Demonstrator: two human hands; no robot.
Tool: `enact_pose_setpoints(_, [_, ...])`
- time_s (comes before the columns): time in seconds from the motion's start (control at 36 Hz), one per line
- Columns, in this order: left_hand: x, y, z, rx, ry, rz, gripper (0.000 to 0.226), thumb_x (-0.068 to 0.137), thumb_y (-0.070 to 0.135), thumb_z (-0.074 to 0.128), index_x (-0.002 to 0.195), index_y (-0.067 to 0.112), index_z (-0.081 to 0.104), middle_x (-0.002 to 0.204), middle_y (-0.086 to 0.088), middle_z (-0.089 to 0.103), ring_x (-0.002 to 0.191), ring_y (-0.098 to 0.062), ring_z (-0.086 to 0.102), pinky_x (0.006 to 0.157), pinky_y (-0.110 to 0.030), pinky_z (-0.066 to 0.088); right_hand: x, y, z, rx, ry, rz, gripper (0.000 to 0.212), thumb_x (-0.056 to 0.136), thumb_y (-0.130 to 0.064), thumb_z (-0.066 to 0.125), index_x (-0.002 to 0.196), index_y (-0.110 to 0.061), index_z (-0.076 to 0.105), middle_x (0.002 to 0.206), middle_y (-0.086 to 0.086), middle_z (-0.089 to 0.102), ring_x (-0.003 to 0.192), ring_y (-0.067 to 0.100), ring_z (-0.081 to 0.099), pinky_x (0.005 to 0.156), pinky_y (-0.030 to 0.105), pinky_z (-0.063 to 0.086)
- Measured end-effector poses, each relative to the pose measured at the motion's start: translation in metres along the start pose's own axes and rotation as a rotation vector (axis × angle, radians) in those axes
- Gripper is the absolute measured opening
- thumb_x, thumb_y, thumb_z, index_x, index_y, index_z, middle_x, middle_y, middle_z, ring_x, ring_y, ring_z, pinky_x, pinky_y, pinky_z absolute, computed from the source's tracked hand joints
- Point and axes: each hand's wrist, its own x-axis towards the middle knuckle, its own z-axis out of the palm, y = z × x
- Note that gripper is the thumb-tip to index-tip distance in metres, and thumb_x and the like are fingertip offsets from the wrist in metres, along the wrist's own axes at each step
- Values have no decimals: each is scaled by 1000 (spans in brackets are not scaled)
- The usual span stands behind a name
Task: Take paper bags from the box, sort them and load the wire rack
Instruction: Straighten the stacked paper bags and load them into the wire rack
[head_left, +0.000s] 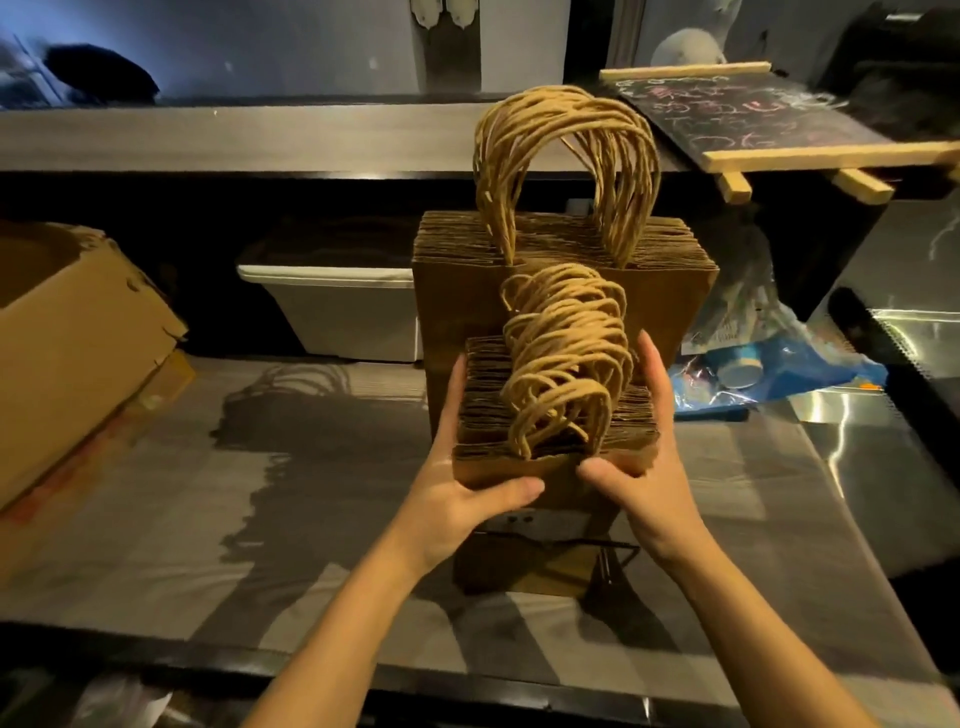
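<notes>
1. Between my palms, the small bag stack (550, 415) stands upright, handles up.
2. My left hand (467, 483) and right hand (644, 467) clamp its sides.
3. At twelve o'clock, touching: the large bag stack (561, 291).

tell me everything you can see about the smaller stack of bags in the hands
The smaller stack of bags is a thick bundle of flat-folded brown paper bags, top edges up, their twisted paper-cord handles bunched in a tangled arch. The left hand and right hand clamp its two sides, thumbs across the near face. It stands upright in front of a taller stack of bags, above a black wire rack on the steel counter.
</notes>
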Motion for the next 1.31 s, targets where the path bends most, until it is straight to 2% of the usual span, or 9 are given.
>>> enact_pose_setpoints(0.19, [9, -1, 0, 226, 98, 54, 107, 53, 43, 79, 135, 64, 12, 147, 3, 33, 135, -9, 36, 112, -39, 33, 9, 2, -6, -106, -20, -10, 104, 50, -51, 86, 134, -27, 30, 127, -19, 52, 121, -2, 50, 96, 11, 40])
enact_pose_setpoints(0.39, [7, -2, -3, 236, 104, 71, 113, 49, 50, 82, 137, 58, 11, 149, 8, 31, 133, -2, 37, 106, -18, 36, 2, 3, -9, -166, 69, -26, 107, 56, -64, 78, 142, -25, 28, 140, -6, 44, 128, 5, 44, 103, 19, 39])
enact_pose_setpoints(0.56, [26, 46, -12, 287, 285, 318, 91, 62, 89, 41, 137, 42, 18, 145, 21, 20, 131, 18, 19, 99, 2, 20, 34, -26, -30, -289, 357, -328, 58, 93, -48, 46, 136, -9, 39, 135, 8, 47, 127, 16, 46, 107, 35, 37])
enact_pose_setpoints(0.75, [89, 82, -34, 310, 343, 130, 68, 93, 46, 46, 149, 33, 12, 158, 4, 14, 142, -10, 16, 113, -31, 21, 99, -40, -42, -1, 322, 94, 68, 80, -45, 55, 141, -20, 38, 141, 7, 46, 125, 16, 50, 106, 39, 42])
enact_pose_setpoints(0.83, [96, 75, -36, 240, 288, -51, 87, 73, 73, 49, 147, 37, 21, 153, 0, 31, 138, -21, 31, 113, -45, 27, 106, -32, -42, 40, 224, 189, 80, 71, -67, 66, 133, -19, 48, 129, 8, 58, 115, 19, 59, 102, 40, 46])
enact_pose_setpoints(0.89, [96, 67, -36, 196, 292, -107, 97, 64, 83, 49, 145, 34, 26, 144, 6, 43, 131, -14, 39, 112, -41, 28, 108, -30, -39, 49, 202, 236, 71, 73, -65, 61, 123, -16, 54, 115, 8, 67, 106, 20, 65, 100, 41, 47])
enact_pose_setpoints(1.0, [96, 65, -34, 214, 323, -19, 39, 93, 50, 37, 125, 28, 40, 105, 19, 50, 97, 6, 44, 93, -23, 31, 112, -27, -35, 32, 242, 226, 40, 91, -51, 50, 115, -19, 57, 103, 5, 69, 93, 17, 68, 89, 36, 52])
enact_pose_setpoints(1.11, [96, 68, -38, 222, 337, 25, 60, 81, 61, 36, 130, 26, 40, 120, 7, 52, 113, -8, 46, 93, -27, 34, 109, -28, -32, 3, 227, 202, 66, 74, -65, 50, 120, -18, 55, 110, 7, 67, 101, 20, 65, 90, 34, 51])
enact_pose_setpoints(1.31, [94, 58, -35, 208, 396, 27, 58, 88, 50, 45, 139, 22, 38, 128, 12, 51, 119, -4, 44, 98, -20, 37, 102, -9, -35, -196, 263, 50, 39, 97, -34, 46, 131, -16, 39, 121, 0, 53, 103, 2, 54, 85, 9, 43])
